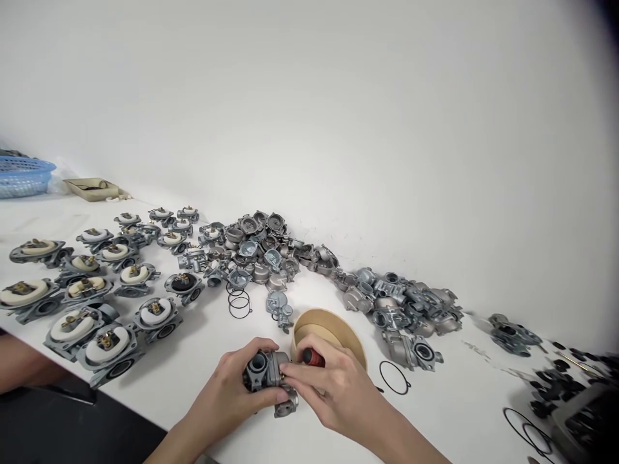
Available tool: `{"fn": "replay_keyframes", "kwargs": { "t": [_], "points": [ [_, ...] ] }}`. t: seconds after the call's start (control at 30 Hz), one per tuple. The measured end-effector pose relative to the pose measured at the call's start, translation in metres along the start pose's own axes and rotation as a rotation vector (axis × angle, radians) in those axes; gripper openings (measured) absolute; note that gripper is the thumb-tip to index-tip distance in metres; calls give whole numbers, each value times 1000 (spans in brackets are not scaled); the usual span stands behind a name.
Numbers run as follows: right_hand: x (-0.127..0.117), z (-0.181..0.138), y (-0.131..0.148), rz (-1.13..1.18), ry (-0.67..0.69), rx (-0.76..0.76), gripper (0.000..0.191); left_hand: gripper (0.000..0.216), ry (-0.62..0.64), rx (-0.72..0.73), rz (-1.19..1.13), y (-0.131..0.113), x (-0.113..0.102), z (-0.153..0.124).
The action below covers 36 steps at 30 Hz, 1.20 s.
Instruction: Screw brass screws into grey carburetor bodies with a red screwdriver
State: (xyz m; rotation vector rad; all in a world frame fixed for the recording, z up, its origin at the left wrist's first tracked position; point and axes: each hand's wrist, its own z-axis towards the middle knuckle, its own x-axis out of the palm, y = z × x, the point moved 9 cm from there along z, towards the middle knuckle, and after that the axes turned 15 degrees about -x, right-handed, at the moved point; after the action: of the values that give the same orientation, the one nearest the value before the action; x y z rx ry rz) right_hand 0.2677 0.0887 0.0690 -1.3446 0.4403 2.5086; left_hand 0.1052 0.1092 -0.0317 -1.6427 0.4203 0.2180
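At the table's front, my left hand [224, 386] is closed around a grey metal carburetor [276, 367], its round bore tilted up. My right hand [341, 386] keeps a red-and-black-handled screwdriver [314, 357] tucked in its palm; the blade is hidden. Thumb and fingertips of that hand pinch at the carburetor's right side, where a tiny brass-coloured spot shows between them. Just behind my right hand stands a round tan bowl [333, 322]. A loose carburetor part [278, 306] lies to the bowl's left.
Rows of carburetor bodies with white floats [109, 345] fill the left. Float bowls [261, 241] are heaped behind, with more carburetors [411, 303] at right. Black gasket rings [394, 377] lie about. A blue basket [26, 177] stands far left. Another person's arm [22, 364] shows at left.
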Motion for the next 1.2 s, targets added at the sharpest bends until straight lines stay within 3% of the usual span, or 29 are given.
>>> {"fn": "replay_keyframes", "kwargs": {
  "t": [0.23, 0.43, 0.53, 0.73, 0.87, 1.0, 1.2],
  "points": [
    [-1, -2, 6, -57, -55, -13, 21, 50, 67, 15, -18, -10, 3, 0],
    [1, -2, 7, -40, -73, 39, 14, 49, -1, -13, 16, -10, -3, -2],
    [-7, 0, 4, -37, -72, 41, 15, 45, 25, 3, -22, -14, -3, -2],
    [-33, -5, -3, -78, 75, 91, 15, 48, 59, -117, -248, -7, -9, 5],
    [-17, -24, 13, -171, 225, 20, 12, 59, -23, -155, -357, 1, -24, 9],
    [5, -38, 25, -396, 206, -37, 16, 59, -15, -95, -344, -3, -25, 7],
    [18, -45, 16, -598, 156, -74, 30, 51, 52, 133, -201, -18, -5, -4]
  ]
}}
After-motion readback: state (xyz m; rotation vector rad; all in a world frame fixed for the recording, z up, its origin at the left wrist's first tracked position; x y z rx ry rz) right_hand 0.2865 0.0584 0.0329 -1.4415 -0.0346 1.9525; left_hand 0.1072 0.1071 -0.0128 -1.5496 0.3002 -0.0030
